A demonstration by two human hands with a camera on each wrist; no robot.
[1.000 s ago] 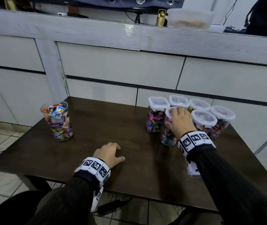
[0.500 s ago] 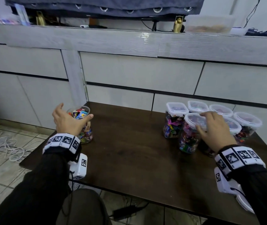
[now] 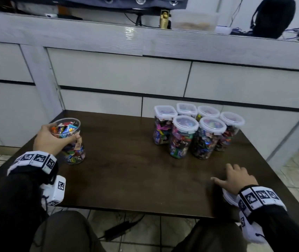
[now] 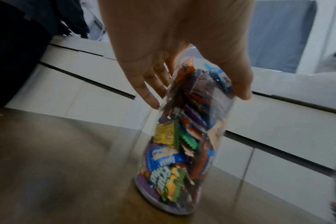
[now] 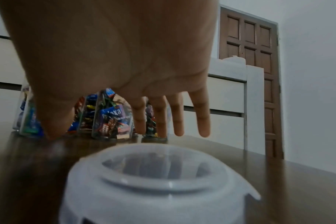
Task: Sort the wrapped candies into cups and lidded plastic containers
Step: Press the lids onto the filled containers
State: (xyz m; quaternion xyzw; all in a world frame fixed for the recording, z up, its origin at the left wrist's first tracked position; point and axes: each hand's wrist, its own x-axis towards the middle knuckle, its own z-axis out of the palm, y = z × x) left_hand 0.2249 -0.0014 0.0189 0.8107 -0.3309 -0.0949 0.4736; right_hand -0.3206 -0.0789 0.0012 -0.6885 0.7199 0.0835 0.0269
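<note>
The left hand [image 3: 48, 140] is wrapping its fingers and thumb around the upper part of the open cup [image 3: 69, 140] of wrapped candies [image 4: 182, 136], which is standing near the table's [image 3: 136, 179] left edge, well apart from the six lidded containers [image 3: 196, 130] clustering toward the table's back right. The right hand [image 3: 236, 179] is lying spread, fingers straight, holding nothing, near the table's front right; a white lid [image 5: 159, 181] seems to be lying beneath its wrist. To move the cup well, keeping it upright and squeezing gently should be preventing spills from the brimming top.
</note>
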